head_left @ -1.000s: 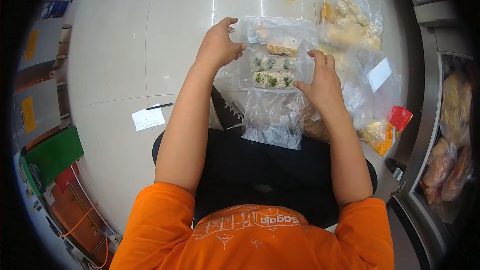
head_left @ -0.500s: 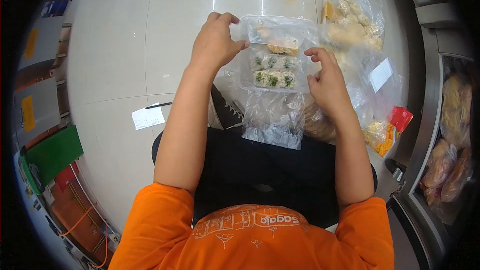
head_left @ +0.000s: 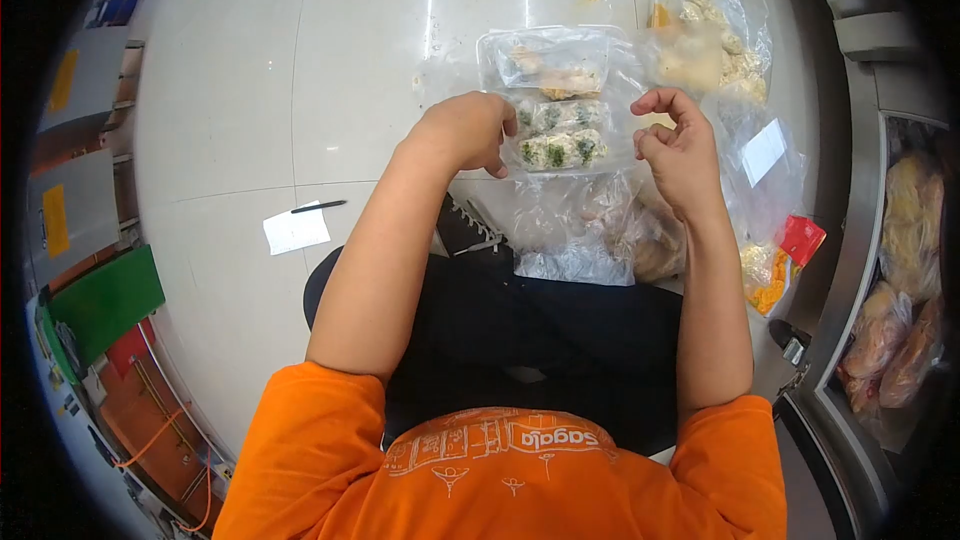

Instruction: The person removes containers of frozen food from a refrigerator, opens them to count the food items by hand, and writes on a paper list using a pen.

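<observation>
A clear plastic tray [head_left: 490, 55] lies on the floor in front of me, with rows of pale food pieces [head_left: 558, 150], some topped with green flakes. Loose clear plastic bag film [head_left: 575, 230] surrounds the tray and spreads towards my knees. At the tray's left side, my left hand [head_left: 465, 132] curls its fingers on the film, thumb pointing down. My right hand [head_left: 678, 145] is just right of the tray, thumb and forefinger bent towards each other on the film's edge. Its exact grip is hard to make out through the transparent plastic.
Bagged pale lumps of food [head_left: 725, 35] lie at the upper right. A red-and-orange packet [head_left: 800, 238] rests beside an open cabinet [head_left: 850, 300] holding bagged goods. A pen [head_left: 320, 207] lies on white paper [head_left: 297, 232] to the left. My shoe [head_left: 465, 225] is close to the tray.
My left hand has come down from the tray's upper left corner to its lower left side. My right hand has shifted slightly right. The bag film has moved right and spreads wider.
</observation>
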Demonstrator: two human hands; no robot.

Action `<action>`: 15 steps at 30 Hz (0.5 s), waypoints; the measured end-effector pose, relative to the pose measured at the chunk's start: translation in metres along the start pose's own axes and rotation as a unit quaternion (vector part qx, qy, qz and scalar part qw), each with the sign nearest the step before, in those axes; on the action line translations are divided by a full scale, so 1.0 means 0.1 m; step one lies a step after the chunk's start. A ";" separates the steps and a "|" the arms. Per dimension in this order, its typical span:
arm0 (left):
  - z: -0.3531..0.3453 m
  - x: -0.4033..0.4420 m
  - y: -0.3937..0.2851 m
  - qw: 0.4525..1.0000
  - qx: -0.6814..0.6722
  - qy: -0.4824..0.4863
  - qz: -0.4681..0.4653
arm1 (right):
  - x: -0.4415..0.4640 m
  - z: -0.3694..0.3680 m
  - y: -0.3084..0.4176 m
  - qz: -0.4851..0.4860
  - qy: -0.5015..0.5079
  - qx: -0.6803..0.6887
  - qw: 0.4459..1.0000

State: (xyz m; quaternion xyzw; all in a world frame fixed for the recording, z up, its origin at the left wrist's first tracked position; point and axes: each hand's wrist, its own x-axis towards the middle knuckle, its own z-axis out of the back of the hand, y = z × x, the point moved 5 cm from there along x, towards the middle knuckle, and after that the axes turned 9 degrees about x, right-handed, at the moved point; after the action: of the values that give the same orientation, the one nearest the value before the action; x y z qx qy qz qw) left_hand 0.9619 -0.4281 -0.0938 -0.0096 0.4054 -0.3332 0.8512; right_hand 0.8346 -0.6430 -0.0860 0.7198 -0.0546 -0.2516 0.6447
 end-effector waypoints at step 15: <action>-0.08 0.09 -0.07 0.993 0.110 -0.037 -0.004 | -0.02 -0.01 0.04 0.016 0.017 -0.221 0.975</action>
State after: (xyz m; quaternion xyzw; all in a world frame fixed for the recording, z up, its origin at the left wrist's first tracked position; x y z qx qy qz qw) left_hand 0.9560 -0.4367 -0.1030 0.0707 0.3346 -0.3784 0.8602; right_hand 0.8341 -0.6415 -0.0816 0.5626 0.0024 -0.2349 0.7926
